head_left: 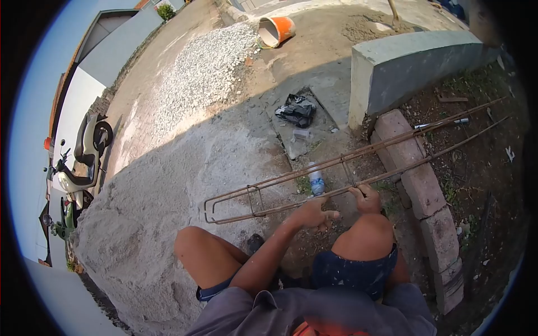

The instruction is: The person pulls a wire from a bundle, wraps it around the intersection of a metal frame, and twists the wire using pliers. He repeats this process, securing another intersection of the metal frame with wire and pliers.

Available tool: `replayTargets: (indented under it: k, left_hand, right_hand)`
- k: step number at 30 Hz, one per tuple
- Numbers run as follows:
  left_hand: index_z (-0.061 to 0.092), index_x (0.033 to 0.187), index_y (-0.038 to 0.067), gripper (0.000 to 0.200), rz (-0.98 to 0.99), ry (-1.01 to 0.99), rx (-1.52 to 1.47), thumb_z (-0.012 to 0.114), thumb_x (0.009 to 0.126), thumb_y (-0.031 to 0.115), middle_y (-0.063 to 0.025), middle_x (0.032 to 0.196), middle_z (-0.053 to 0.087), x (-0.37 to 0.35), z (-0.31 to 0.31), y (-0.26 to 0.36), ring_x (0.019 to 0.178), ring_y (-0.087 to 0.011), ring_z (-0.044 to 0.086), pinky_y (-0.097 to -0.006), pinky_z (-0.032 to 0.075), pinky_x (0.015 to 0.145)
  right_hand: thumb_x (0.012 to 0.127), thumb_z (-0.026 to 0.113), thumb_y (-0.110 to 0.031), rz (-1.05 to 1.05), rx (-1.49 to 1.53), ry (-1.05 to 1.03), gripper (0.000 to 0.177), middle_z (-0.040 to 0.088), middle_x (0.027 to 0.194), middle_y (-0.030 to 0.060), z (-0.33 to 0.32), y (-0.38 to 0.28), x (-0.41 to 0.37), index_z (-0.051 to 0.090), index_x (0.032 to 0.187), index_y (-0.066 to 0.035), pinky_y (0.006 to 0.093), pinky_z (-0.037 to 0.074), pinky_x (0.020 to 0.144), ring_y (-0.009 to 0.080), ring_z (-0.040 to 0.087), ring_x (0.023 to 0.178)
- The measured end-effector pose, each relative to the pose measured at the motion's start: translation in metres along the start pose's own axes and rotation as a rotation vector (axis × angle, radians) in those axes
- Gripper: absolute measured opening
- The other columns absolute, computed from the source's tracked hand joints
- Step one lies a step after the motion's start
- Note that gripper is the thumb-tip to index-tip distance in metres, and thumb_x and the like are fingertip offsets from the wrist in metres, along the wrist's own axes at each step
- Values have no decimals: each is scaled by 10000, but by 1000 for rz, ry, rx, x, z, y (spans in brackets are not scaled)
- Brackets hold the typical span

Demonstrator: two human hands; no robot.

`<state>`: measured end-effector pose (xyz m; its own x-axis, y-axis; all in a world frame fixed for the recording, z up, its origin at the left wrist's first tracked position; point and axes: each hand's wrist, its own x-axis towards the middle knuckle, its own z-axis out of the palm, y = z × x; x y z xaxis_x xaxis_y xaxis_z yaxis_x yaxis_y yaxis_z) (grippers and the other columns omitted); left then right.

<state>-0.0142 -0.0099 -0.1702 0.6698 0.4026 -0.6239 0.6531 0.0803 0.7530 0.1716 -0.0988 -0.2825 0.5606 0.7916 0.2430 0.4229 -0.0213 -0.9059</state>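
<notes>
A long, rusty rebar cage (291,175) made of bars with several stirrups lies slanted in front of me. Its right part crosses a row of bricks, and its bent end lies over the sand at left. My right hand (367,199) is closed on the near bar, beside a stirrup (348,171). My left hand (315,214) is just below the same bar, thumb stretched out and fingers apart, with nothing visible in it. Beyond the left hand, a plastic bottle (316,182) with a blue label is partly crossed by the bars.
A sand heap (140,224) rises at left, with a gravel pile (207,64) beyond. An orange bucket (280,31) lies tipped over. A black plastic bag (297,110) is on the ground. Large bricks (428,193) and a low wall (414,73) border the right. Scooters (84,162) stand far left.
</notes>
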Motion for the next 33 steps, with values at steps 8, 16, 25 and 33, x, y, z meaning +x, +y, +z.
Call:
replayTargets:
  k: [8,16,25,33]
  left_hand:
    - [696,1163,117,298,376,133,398,658,883,213,-59,1008,729,74,-31,8,923,-165,662,-310,495,827]
    - [742,1042,120,254,345,-336,592,687,851,278,-66,915,736,137,-42,8,826,-145,645,-326,494,771]
    - [739,892,47,173,503,78,333,694,784,175,-119,833,703,99,-43,24,801,-230,647,-365,499,757]
    - [710,947,3,228,587,680,332,635,812,171,-184,838,616,53,47,15,879,-364,600,-441,473,786]
  right_hand:
    - [822,721,-88,-6,36,15,137,564,683,165,0,-9,-1,643,792,20,368,428,571,267,534,596]
    - [820,713,-66,18,36,6,115,563,694,157,-1,-8,-1,645,800,24,352,432,585,239,521,609]
    - [801,741,-78,74,100,21,133,631,737,150,-4,-14,-2,670,826,31,332,454,608,192,568,639]
    - [837,693,-163,269,-27,-82,169,637,655,122,-19,-36,3,706,856,5,330,454,565,151,579,582]
